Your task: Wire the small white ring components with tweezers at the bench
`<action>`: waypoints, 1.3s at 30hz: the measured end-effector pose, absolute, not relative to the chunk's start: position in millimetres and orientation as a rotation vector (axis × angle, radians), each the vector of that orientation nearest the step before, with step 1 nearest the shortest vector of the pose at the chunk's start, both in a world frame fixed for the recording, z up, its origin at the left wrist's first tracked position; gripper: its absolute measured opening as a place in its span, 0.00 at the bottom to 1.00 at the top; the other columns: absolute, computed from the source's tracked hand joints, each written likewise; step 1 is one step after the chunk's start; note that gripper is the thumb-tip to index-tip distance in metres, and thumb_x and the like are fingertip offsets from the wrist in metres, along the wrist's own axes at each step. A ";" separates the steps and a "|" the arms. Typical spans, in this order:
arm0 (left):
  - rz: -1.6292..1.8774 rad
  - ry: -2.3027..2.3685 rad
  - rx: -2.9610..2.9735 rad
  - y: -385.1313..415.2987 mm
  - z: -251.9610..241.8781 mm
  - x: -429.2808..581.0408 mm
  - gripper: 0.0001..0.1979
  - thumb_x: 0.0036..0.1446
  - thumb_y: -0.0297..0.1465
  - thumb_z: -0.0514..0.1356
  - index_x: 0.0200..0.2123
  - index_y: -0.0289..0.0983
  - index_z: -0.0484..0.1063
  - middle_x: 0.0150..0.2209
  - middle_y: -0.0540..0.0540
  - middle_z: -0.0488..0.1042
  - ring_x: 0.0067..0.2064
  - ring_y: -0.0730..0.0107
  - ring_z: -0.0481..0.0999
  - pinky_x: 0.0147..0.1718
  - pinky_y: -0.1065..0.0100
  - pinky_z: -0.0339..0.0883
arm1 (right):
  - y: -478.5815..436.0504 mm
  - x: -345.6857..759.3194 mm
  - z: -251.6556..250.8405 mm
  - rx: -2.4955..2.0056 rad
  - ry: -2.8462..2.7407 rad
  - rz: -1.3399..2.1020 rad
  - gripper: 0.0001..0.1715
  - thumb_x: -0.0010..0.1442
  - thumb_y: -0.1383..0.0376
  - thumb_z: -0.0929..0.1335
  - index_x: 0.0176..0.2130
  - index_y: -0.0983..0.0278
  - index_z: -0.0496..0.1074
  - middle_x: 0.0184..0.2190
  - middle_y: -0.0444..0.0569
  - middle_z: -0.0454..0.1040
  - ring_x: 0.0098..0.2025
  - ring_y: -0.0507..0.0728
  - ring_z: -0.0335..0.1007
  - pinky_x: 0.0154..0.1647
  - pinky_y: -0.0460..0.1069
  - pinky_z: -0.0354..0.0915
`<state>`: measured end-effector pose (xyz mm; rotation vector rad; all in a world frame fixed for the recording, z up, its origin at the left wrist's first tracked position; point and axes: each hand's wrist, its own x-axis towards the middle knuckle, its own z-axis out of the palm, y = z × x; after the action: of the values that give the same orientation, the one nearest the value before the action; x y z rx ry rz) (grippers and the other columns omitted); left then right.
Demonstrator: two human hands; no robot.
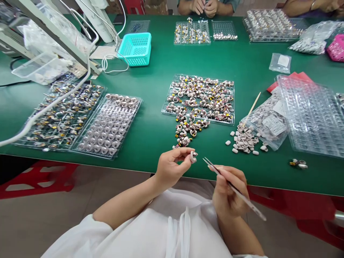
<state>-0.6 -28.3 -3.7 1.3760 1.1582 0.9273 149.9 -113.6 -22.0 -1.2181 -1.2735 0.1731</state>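
Note:
Between the thumb and fingers of my left hand (172,165) is a small whitish earbud-like part (193,157), pinched above the table's front edge. My right hand (231,191) grips metal tweezers (236,191), whose slightly parted tips point at the part without touching it. Just beyond my left hand lies a loose heap of small parts (185,132) with yellow bits. It reaches up to a clear tray (199,98) crowded with similar parts. Right of that, a pile of small pale plastic shells (244,139) lies beside a plastic bag (268,120) holding more of them.
Two filled trays, one of wired parts (67,114) and one of round parts (107,125), lie left. A turquoise basket (135,49) stands behind. Empty clear trays (311,114) lie right, near a few loose parts (299,163). Another person's hands (205,7) work across the green table (249,71).

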 end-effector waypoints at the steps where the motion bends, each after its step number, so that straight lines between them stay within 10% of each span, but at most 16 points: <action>1: 0.905 1.130 1.307 -27.9 -2.8 -1.3 0.07 0.55 0.29 0.64 0.37 0.34 0.80 0.31 0.44 0.83 0.31 0.67 0.82 0.34 0.70 0.77 | -111.3 150.6 -20.8 -1.210 -1.201 0.215 0.16 0.64 0.73 0.66 0.50 0.60 0.72 0.40 0.52 0.74 0.41 0.59 0.76 0.36 0.58 0.78; 28: 0.794 0.876 0.699 -15.7 1.4 -1.1 0.09 0.48 0.33 0.70 0.27 0.33 0.76 0.25 0.48 0.77 0.23 0.75 0.73 0.25 0.73 0.71 | -91.8 141.7 -26.6 -1.283 -1.185 0.865 0.11 0.63 0.65 0.69 0.47 0.61 0.72 0.37 0.47 0.71 0.35 0.53 0.69 0.33 0.47 0.68; 39: 0.801 0.811 0.562 -17.7 6.4 3.0 0.06 0.46 0.29 0.72 0.30 0.34 0.82 0.35 0.45 0.81 0.35 0.72 0.77 0.40 0.71 0.70 | -87.1 142.4 -18.6 -1.352 -1.027 0.978 0.11 0.62 0.61 0.69 0.44 0.62 0.76 0.32 0.46 0.75 0.28 0.51 0.67 0.27 0.45 0.65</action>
<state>3.0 -17.7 6.4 0.5624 0.8113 0.8013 142.4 -87.1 -18.6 -1.3517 -1.0273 0.9777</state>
